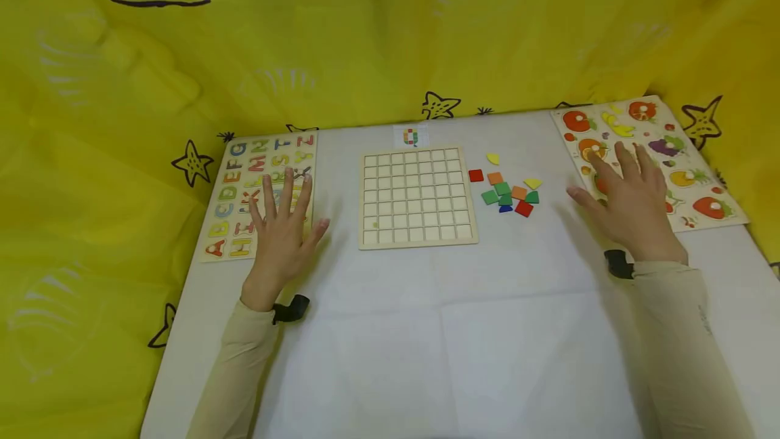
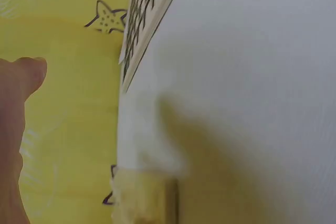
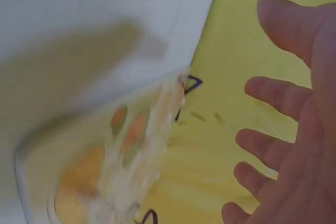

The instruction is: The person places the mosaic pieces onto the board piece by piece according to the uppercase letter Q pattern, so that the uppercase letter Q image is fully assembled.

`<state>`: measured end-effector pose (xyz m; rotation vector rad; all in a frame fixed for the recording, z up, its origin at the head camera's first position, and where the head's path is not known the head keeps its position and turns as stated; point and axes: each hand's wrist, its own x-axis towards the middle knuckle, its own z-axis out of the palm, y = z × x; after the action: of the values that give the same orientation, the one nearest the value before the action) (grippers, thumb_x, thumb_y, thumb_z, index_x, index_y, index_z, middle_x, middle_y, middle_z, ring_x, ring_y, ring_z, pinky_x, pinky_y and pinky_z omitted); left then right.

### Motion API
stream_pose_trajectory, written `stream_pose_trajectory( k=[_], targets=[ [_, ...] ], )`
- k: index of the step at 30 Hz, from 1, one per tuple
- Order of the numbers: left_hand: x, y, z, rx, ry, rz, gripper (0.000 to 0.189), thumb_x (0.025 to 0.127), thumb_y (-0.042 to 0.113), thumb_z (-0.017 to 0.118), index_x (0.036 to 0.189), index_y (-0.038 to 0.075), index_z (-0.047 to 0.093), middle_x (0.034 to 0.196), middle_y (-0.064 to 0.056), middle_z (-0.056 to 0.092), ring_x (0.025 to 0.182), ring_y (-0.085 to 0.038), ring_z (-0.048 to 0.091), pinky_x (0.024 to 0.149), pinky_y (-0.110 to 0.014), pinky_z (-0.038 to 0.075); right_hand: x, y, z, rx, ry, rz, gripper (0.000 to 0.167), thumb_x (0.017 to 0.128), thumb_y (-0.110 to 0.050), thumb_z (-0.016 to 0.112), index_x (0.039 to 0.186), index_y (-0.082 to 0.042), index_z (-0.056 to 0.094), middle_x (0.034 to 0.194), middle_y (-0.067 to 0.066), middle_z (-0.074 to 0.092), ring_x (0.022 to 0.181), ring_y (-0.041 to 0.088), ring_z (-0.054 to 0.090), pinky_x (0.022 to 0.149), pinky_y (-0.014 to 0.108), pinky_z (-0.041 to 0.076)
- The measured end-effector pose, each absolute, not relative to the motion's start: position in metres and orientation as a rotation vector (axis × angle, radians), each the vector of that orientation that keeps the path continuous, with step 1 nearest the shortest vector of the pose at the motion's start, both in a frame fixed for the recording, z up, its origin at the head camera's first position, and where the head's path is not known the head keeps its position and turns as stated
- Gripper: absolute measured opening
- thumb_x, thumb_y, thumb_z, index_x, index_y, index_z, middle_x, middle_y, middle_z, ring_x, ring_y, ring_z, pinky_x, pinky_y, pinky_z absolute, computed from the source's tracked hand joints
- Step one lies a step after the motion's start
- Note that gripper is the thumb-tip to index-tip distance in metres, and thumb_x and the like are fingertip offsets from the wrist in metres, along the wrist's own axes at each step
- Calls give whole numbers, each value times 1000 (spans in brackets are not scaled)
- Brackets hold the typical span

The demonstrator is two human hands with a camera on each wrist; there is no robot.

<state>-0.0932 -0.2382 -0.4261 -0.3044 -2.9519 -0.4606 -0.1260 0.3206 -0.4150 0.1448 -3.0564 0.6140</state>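
Note:
My left hand [image 1: 282,239] hovers with spread fingers over the near right part of an alphabet puzzle board [image 1: 228,185], holding nothing. On the other side, my right hand [image 1: 634,205], fingers also spread, is above a fruit puzzle board [image 1: 701,185] and covers some of its pieces. Between the hands lies a wooden grid board [image 1: 417,198] of square cells. Just right of it are scattered flat coloured pieces: red [image 1: 524,208], green [image 1: 490,197], orange [image 1: 495,178], yellow [image 1: 493,158] and blue [image 1: 505,209]. In the right wrist view the right hand [image 3: 294,124] shows separated fingers.
A small pattern card [image 1: 411,135] with a coloured design lies behind the grid board. The white table [image 1: 390,358] ends at the back and left against a yellow cloth [image 1: 365,39] with drawn stars. Each wrist wears a black strap [image 1: 291,309].

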Motion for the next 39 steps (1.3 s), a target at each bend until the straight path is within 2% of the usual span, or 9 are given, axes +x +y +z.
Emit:
stream_pose_trajectory(
  k=[6, 11, 14, 18, 23, 27, 34, 39],
  targets=[
    [-98, -208, -440, -482, -2999, -496, 79, 110, 44, 51, 173, 17, 11, 179, -13, -2, 164, -44, -10, 127, -70, 0, -145, 297, -424, 162, -3087, 689, 65, 106, -47, 60, 151, 0, 54, 161, 38, 30, 153, 59, 10, 121, 76, 7],
    [-99, -180, -451, -634, -3052, -693, 84, 110, 43, 52, 170, 2, 11, 177, -23, 8, 164, -46, -1, 131, -61, 8, -156, 273, -431, 156, -3071, 676, 50, 104, -36, 67, 135, 3, 67, 136, 38, 56, 133, 56, 36, 110, 69, 23],
    [-99, -169, -456, -624, -3083, -850, 89, 108, 43, 57, 169, -2, 10, 176, -26, 9, 164, -46, 0, 132, -58, 9, -160, 263, -434, 168, -3035, 654, 43, 102, -30, 71, 125, 6, 72, 121, 36, 66, 117, 51, 50, 102, 63, 28],
    [-97, -161, -460, -553, -3113, -968, 95, 106, 42, 63, 169, -2, 8, 176, -25, 5, 164, -45, -1, 132, -58, 10, -163, 257, -439, 144, -3024, 680, 39, 100, -27, 74, 119, 7, 74, 114, 36, 68, 109, 52, 49, 93, 61, 35],
    [-98, -160, -466, -510, -3141, -987, 103, 102, 43, 69, 168, -5, 5, 176, -25, -2, 164, -43, -4, 132, -57, 8, -168, 255, -442, 106, -3029, 722, 33, 100, -22, 74, 119, 5, 75, 114, 35, 69, 110, 51, 44, 90, 59, 36],
    [-97, -160, -469, -473, -3144, -979, 107, 100, 44, 72, 168, -6, 6, 176, -24, -2, 165, -40, -4, 133, -55, 8, -169, 256, -441, 68, -3053, 784, 30, 101, -21, 73, 118, 4, 77, 115, 33, 70, 110, 50, 44, 90, 59, 37],
    [-99, -160, -471, -477, -3116, -998, 108, 99, 44, 74, 168, -5, 7, 176, -23, 3, 165, -40, -1, 132, -57, 9, -168, 261, -437, -21, -3097, 916, 35, 102, -24, 73, 124, 4, 75, 125, 30, 70, 125, 50, 52, 109, 68, 38],
    [-99, -162, -474, -435, -3075, -1018, 110, 95, 43, 79, 167, -6, 12, 174, -24, 11, 163, -41, 6, 131, -59, 12, -167, 261, -435, -55, -3127, 933, 39, 101, -25, 75, 124, 5, 74, 129, 32, 68, 130, 52, 46, 110, 68, 35]
  ],
)
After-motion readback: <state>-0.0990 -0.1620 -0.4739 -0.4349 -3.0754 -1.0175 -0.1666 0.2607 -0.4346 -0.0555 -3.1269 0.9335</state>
